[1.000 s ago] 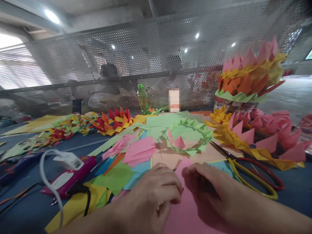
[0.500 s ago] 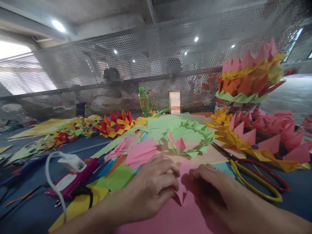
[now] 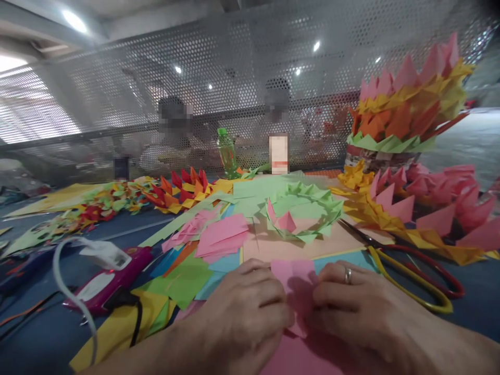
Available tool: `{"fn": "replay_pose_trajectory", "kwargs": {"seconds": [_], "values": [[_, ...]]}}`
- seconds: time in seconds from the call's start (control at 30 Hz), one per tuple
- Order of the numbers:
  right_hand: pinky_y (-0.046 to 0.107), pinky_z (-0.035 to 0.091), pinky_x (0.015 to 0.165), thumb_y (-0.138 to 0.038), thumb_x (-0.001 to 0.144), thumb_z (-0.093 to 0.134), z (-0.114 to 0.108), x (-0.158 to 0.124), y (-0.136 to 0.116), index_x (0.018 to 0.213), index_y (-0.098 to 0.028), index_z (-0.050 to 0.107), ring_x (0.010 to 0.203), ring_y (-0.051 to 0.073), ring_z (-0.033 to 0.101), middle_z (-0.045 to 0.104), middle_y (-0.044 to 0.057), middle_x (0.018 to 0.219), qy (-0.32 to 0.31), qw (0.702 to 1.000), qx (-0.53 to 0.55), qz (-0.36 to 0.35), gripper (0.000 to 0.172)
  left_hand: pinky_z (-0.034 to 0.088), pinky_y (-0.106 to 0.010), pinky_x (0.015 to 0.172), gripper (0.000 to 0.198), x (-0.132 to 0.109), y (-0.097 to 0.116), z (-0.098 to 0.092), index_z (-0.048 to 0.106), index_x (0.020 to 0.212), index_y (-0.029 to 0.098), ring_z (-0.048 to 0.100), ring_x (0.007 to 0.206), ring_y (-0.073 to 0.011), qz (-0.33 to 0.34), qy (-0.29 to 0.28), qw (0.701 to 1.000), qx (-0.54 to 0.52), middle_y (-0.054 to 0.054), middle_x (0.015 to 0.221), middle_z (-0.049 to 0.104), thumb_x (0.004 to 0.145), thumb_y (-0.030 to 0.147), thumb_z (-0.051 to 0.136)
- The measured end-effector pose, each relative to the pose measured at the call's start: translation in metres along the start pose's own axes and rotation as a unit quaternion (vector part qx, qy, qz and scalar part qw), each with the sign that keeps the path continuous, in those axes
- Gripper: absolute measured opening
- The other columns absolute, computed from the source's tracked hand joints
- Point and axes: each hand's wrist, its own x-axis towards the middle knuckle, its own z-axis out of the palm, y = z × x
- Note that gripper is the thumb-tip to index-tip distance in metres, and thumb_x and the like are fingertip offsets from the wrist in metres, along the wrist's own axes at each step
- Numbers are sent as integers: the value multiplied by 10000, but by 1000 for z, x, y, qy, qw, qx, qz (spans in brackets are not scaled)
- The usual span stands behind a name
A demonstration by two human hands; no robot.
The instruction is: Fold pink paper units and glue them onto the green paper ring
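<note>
Head view: a broad pink sheet (image 3: 299, 359) lies nearest, under both hands; it probably serves as a pad as well as stock.

Left hand (image 3: 250, 302): fingers curled, clamped on the left edge of a small pink paper piece (image 3: 294, 278). Right hand (image 3: 353, 302): ring on one finger, fingers bent inward, clamped on the piece's right edge. Thumbs largely hidden, so their exact pressure points cannot be told. Two-sided hold, I judge, keeps light paper taut and square while a crease is worked.

Piece sits between the hands, just above the broad sheet. Appearance: matte, pale pink, roughly rectangular at its far end, with a narrower lower part between the fingers. Hand shadow crosses it; fold lines unclear.

Slightly farther, left: a stack of pink slips (image 3: 224, 234), fanned and overlapping, likely so that single sheets lift easily. Right: scissors (image 3: 375, 252), yellow and red handles toward the person, presumably for quick pickup, lying on the dark blue surface (image 3: 478, 291) and some paper.

Beyond the hands: a green paper ring (image 3: 332, 208), pointed along its rim, with two pink points at its near left side. It rests flat, apart from the hands, probably to protect its shape.

Farthest: a tiered paper crown (image 3: 398, 120) at right, a green-capped bottle (image 3: 226, 156) near centre, and a perforated metal panel (image 3: 234, 78) behind.
</note>
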Motion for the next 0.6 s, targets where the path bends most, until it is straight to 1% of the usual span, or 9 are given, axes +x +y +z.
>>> {"fn": "replay_pose_trajectory", "kwargs": {"seconds": [0.1,0.17,0.23,0.3,0.37,0.47,0.57,0.6], "values": [[324,464,702,-117,814,606,3,-1,1,846,-262,686,771,185,585,706,9,815,1,1000,-4,-2,169,419,-315,788,116,0,-2,1,702,861,161,600,806,-147,-25,-7,997,-67,-16,806,653,920,112,614],[333,469,737,-141,851,587,1,-1,0,858,-258,698,803,190,593,717,17,831,-7,1000,-17,-10,161,435,-277,793,36,-1,-7,0,733,856,185,617,818,-132,-47,-19,990,-131,-2,824,663,884,165,719],[331,482,738,-162,897,546,-4,0,-2,887,-252,708,805,187,602,729,28,853,-23,999,-22,-28,186,454,-250,794,60,0,-12,-2,759,859,205,624,824,-128,-69,-40,981,-174,3,846,667,833,154,778],[328,495,724,-167,930,494,-10,1,-4,900,-244,712,796,186,610,737,40,870,-45,998,-19,-41,233,469,-239,792,99,1,-17,-5,775,869,212,629,829,-130,-84,-61,974,-199,0,858,671,817,128,784],[330,503,720,-181,955,448,-16,2,-6,916,-234,720,809,192,620,740,56,894,-61,997,-17,-44,280,478,-224,772,106,3,-19,-6,782,876,206,633,815,-124,-99,-71,967,-225,-3,856,678,832,111,764],[317,503,715,-167,985,378,-17,3,-7,926,-236,728,819,182,633,744,57,914,-68,996,-12,-48,361,475,-195,724,133,5,-20,-6,777,839,189,625,772,-104,-120,-61,958,-253,5,817,682,864,75,714],[298,475,655,-121,992,385,-2,3,-3,831,-242,715,754,154,620,735,17,814,-36,998,-19,-53,387,457,-206,706,138,6,-17,0,755,786,182,605,749,-104,-130,-28,961,-242,11,773,677,879,96,701],[295,442,598,-116,985,416,5,2,0,755,-242,694,690,142,593,707,-4,727,12,997,-29,-68,382,452,-218,701,122,6,-17,2,749,784,181,598,747,-111,-134,-18,963,-232,7,768,674,884,129,705]]}}
